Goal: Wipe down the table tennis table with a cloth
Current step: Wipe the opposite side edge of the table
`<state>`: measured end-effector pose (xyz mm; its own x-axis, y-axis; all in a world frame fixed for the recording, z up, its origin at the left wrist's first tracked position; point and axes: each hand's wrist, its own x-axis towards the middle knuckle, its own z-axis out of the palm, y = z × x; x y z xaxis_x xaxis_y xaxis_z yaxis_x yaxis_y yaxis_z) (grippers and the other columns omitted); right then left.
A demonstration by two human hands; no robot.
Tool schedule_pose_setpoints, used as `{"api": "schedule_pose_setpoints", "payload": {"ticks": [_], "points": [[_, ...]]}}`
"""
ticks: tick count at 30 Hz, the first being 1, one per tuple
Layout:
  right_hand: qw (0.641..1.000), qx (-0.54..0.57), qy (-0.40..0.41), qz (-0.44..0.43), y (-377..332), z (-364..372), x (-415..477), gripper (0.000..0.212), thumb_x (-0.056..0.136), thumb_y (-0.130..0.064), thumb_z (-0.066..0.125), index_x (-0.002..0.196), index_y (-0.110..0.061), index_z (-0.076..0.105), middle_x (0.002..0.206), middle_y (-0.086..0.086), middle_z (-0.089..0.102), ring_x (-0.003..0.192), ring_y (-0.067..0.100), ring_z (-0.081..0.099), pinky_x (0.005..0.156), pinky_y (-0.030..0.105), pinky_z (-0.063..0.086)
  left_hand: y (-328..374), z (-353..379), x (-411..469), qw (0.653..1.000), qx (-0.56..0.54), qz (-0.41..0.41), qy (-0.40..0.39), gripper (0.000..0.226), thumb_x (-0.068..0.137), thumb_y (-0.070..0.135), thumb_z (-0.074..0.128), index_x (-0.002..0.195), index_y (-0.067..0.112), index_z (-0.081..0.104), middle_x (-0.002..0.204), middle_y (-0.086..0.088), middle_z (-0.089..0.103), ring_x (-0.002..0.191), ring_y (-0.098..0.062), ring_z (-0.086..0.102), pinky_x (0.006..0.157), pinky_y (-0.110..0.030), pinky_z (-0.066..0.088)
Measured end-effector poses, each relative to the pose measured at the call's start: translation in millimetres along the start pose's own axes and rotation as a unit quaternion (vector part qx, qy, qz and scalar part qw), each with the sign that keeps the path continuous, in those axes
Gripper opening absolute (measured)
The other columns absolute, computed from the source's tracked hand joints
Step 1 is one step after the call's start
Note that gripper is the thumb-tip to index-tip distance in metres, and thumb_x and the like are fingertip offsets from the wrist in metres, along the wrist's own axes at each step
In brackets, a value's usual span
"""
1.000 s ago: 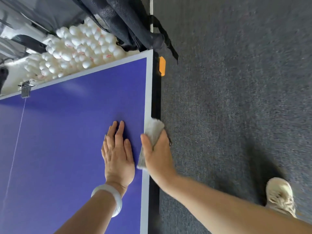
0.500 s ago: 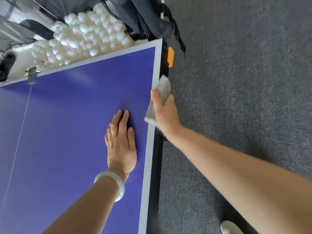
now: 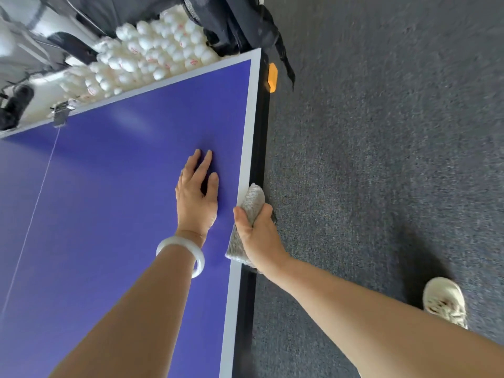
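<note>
Cloth (image 3: 253, 199) lengthwise along table (image 3: 122, 186) edge, gripped by right hand (image 3: 259, 238)

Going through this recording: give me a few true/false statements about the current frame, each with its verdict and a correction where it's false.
1. The right hand grips the cloth at the side edge of the table. True.
2. The left hand holds a second cloth. False: it lies flat on the blue surface, holding nothing.
3. A white bangle sits on the left wrist. True.
4. The white balls are scattered across the blue surface. False: they are piled beyond the table's far end.
5. The floor is bare wood. False: it is grey carpet.
</note>
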<state>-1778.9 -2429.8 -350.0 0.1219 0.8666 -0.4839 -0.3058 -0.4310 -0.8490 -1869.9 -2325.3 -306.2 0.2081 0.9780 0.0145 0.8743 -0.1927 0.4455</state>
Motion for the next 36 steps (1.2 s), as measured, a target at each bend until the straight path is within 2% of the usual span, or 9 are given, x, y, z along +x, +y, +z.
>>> {"api": "schedule_pose_setpoints", "payload": {"ticks": [4, 8, 11, 15, 19, 23, 29, 32, 36], "points": [[0.999, -0.029, 0.0, 0.017, -6.7, -1.7, 1.0, 0.043, 0.099, -0.052, 0.046, 0.111, -0.013, 0.033, 0.11, 0.005, 0.053, 0.099, 0.022, 0.055, 0.079, 0.031, 0.038, 7.6, -7.3, -20.9, 0.992, -0.109, -0.067, 0.002, 0.044, 0.098, 0.01, 0.05, 0.136, 0.032, 0.055, 0.153, 0.008, 0.033, 0.138, -0.011, 0.032, 0.115, -0.035, 0.031], [0.999, -0.041, 0.001, 0.02, -6.5, -0.2, -1.1, 0.048, 0.098, -0.056, 0.044, 0.114, -0.012, 0.032, 0.114, 0.007, 0.053, 0.101, 0.023, 0.055, 0.079, 0.032, 0.038, -5.1, -11.3, -108.4, 1.0, 0.019, 0.01, -0.003, 0.044, 0.101, 0.011, 0.042, 0.145, 0.016, 0.046, 0.153, -0.003, 0.033, 0.138, -0.019, 0.032, 0.117, -0.041, 0.026], [0.999, -0.037, 0.005, 0.022, -6.9, 0.4, 0.0, 0.048, 0.098, -0.057, 0.044, 0.114, -0.013, 0.031, 0.107, 0.003, 0.051, 0.089, 0.016, 0.054, 0.067, 0.028, 0.037, -27.9, -24.0, -167.6, 0.995, 0.09, -0.001, -0.031, 0.052, 0.101, 0.031, 0.025, 0.153, 0.024, 0.031, 0.161, 0.009, 0.021, 0.146, -0.01, 0.02, 0.12, -0.039, 0.019], [0.998, 0.007, 0.056, 0.038, -5.1, 8.3, -8.1, 0.048, 0.096, -0.058, 0.048, 0.112, -0.016, 0.033, 0.099, -0.001, 0.053, 0.077, 0.008, 0.052, 0.055, 0.023, 0.035, -34.8, -22.7, -187.6, 0.993, 0.116, 0.015, -0.027, 0.054, 0.101, 0.033, 0.015, 0.155, 0.028, 0.019, 0.162, 0.014, 0.009, 0.149, -0.002, 0.006, 0.123, -0.034, 0.006], [0.988, 0.068, 0.135, 0.04, 31.3, 47.1, -64.5, 0.049, 0.092, -0.056, 0.053, 0.116, -0.014, 0.043, 0.109, 0.001, 0.058, 0.095, 0.019, 0.059, 0.077, 0.035, 0.05, -34.9, -21.3, -188.2, 0.995, 0.099, 0.006, -0.018, 0.053, 0.102, 0.026, 0.02, 0.155, 0.025, 0.025, 0.161, 0.017, 0.011, 0.149, 0.0, 0.007, 0.123, -0.036, 0.008], [0.99, 0.038, 0.136, 0.022, 73.6, 70.5, -133.0, 0.068, 0.085, -0.063, 0.044, 0.132, -0.015, 0.044, 0.122, 0.002, 0.056, 0.113, 0.018, 0.056, 0.097, 0.037, 0.045, -41.8, -19.8, -187.7, 0.997, 0.082, 0.012, -0.01, 0.052, 0.101, 0.024, 0.023, 0.153, 0.025, 0.028, 0.16, 0.016, 0.014, 0.148, 0.0, 0.009, 0.122, -0.039, 0.01], [0.987, 0.076, 0.134, 0.034, 63.9, 63.5, -95.3, 0.056, 0.078, -0.071, 0.046, 0.115, -0.029, 0.044, 0.108, -0.006, 0.06, 0.098, 0.013, 0.06, 0.084, 0.033, 0.047, -41.8, -21.6, -186.6, 0.998, 0.062, 0.03, -0.011, 0.051, 0.103, 0.028, 0.022, 0.154, 0.026, 0.027, 0.161, 0.016, 0.013, 0.149, 0.0, 0.008, 0.123, -0.037, 0.008], [0.988, 0.091, 0.126, -0.003, 47.1, 42.9, -52.5, 0.039, 0.092, -0.058, 0.053, 0.112, -0.026, 0.042, 0.097, -0.013, 0.056, 0.082, -0.007, 0.055, 0.067, 0.013, 0.041, -40.6, -21.2, -186.1, 0.997, 0.068, 0.036, -0.008, 0.052, 0.102, 0.029, 0.02, 0.154, 0.025, 0.027, 0.16, 0.017, 0.012, 0.149, 0.0, 0.008, 0.123, -0.036, 0.007], [0.988, 0.095, 0.121, -0.034, 37.4, 38.8, -37.2, 0.045, 0.094, -0.057, 0.051, 0.12, -0.021, 0.042, 0.107, -0.007, 0.058, 0.093, 0.005, 0.058, 0.08, 0.03, 0.046, -40.5, -20.8, -187.0, 0.996, 0.079, 0.038, -0.006, 0.053, 0.102, 0.03, 0.018, 0.154, 0.026, 0.026, 0.159, 0.017, 0.012, 0.149, -0.002, 0.008, 0.123, -0.035, 0.007]]}}
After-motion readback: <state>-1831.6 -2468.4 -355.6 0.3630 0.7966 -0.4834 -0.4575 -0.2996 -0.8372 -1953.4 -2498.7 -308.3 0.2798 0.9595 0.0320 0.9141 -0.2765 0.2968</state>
